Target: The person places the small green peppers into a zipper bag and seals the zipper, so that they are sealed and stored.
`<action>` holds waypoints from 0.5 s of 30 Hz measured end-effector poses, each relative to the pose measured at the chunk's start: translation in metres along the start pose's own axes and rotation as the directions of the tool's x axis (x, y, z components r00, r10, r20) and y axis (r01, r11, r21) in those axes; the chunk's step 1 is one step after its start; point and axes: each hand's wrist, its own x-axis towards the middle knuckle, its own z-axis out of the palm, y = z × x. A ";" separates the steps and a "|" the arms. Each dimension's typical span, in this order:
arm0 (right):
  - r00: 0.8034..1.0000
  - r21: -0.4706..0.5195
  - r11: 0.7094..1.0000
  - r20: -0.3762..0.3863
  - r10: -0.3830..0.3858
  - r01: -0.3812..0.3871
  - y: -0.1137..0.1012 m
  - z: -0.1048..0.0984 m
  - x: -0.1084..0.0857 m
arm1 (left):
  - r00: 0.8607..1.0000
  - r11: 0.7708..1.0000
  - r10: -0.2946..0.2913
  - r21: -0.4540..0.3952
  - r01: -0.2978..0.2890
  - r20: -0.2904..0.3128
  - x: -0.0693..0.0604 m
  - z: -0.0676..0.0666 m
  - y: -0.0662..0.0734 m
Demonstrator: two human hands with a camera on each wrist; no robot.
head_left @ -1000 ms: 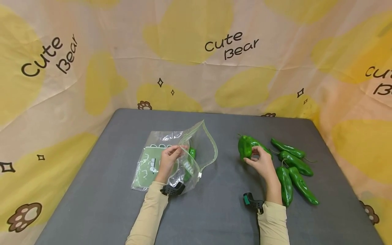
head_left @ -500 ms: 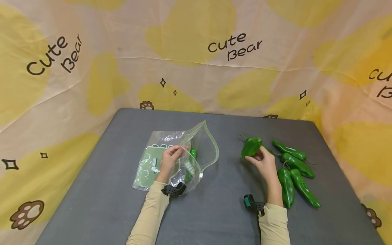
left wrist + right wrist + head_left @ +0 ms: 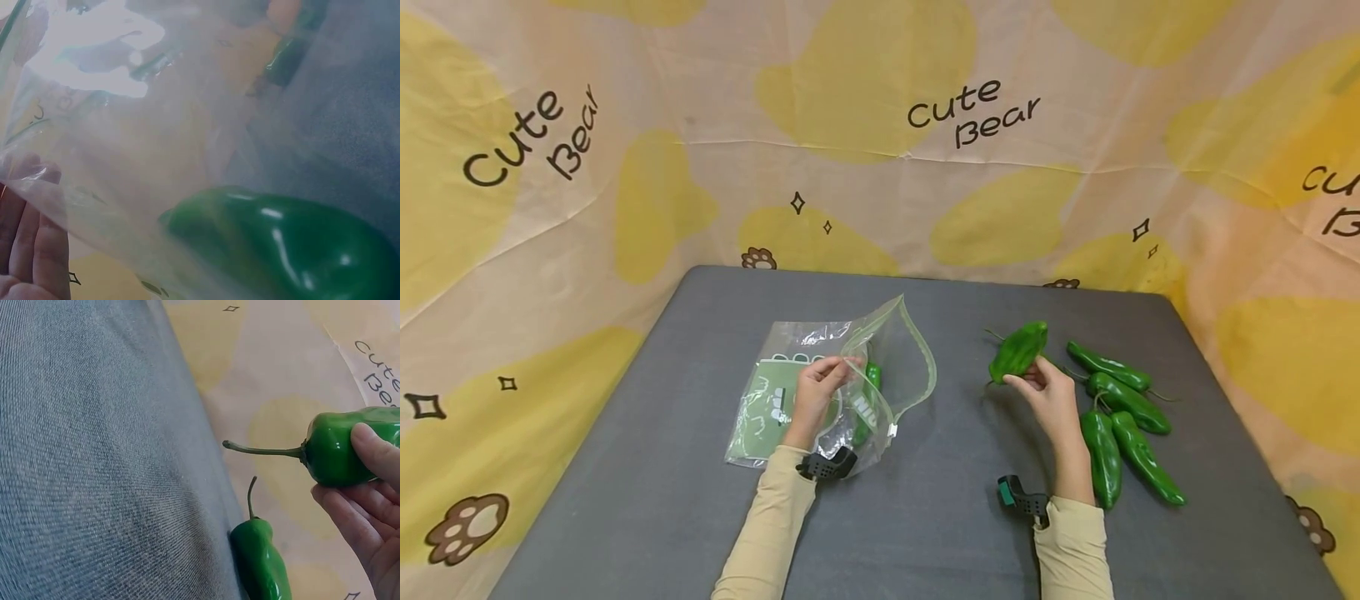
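Note:
My left hand (image 3: 815,396) pinches the rim of a clear zip bag (image 3: 805,332) with a green printed panel, its mouth gaping to the right. Inside the bag lies a green pepper (image 3: 872,377), seen large through hazy plastic in the left wrist view. My right hand (image 3: 1051,402) grips another green pepper (image 3: 1019,350) between thumb and fingers, raised above the table. In the right wrist view the stem of this held pepper (image 3: 337,450) points left. Behind it, mostly hidden in the head view, is a further pepper (image 3: 259,559) lying on the table.
Several green peppers (image 3: 1126,403) lie in a loose group right of my right hand. The grey table (image 3: 940,517) is backed by a patterned cloth (image 3: 865,100) on the far side and both flanks. Bare grey surface separates the bag from the right hand.
The pepper in my right hand has been lifted and turned, so its body now slants up to the right. My left hand and the bag stay nearly still.

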 end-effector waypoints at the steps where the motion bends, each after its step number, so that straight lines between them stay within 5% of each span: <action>1: 1.000 0.006 1.000 -0.002 -0.008 0.008 0.000 0.000 0.000 | 1.000 1.000 -0.003 -0.002 0.003 -0.004 0.000 0.000 0.000; 15: 1.000 -0.059 0.998 0.001 0.003 -0.003 -0.005 0.000 0.002 | 1.000 1.000 0.006 0.007 -0.006 -0.010 0.001 0.002 -0.001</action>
